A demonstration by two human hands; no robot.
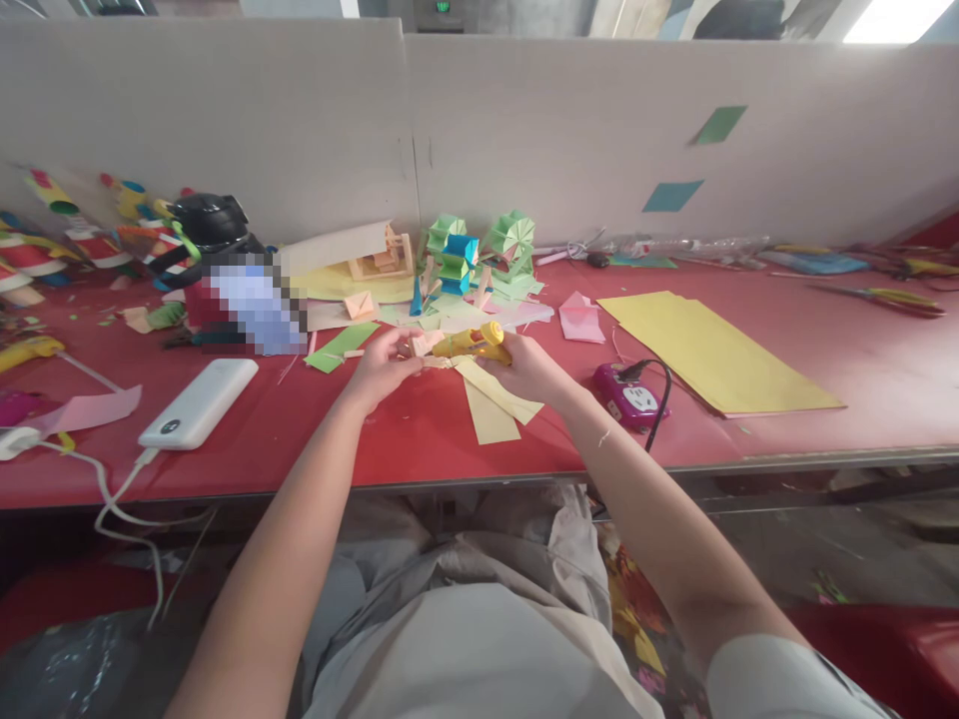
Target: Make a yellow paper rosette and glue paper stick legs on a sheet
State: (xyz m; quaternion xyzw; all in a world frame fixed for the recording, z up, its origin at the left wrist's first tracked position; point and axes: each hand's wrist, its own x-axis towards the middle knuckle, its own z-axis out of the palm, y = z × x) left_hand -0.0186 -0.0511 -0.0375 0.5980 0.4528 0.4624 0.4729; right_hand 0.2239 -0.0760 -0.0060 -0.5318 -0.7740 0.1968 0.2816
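Observation:
My right hand (pixel 533 367) is closed around a yellow hot glue gun (pixel 471 343), which lies sideways with its front end toward my left hand. Between the fingers of my left hand (pixel 384 367) is a small folded piece of peach paper (pixel 426 344), close to the glue gun's front end. Pale yellow paper strips (pixel 490 411) lie on the red table just below the glue gun. A green paper piece (pixel 341 348) is left of my left hand. Behind my hands stand pleated paper wheels, green (pixel 512 236) and blue (pixel 457 264).
On the left lie a white power bank (pixel 199 404) with a cable and another yellow glue gun (pixel 30 352). To the right are a purple power socket (pixel 630 397), a pink folded paper (pixel 581 317) and yellow sheets (pixel 719 355). A grey partition (pixel 561 130) borders the back.

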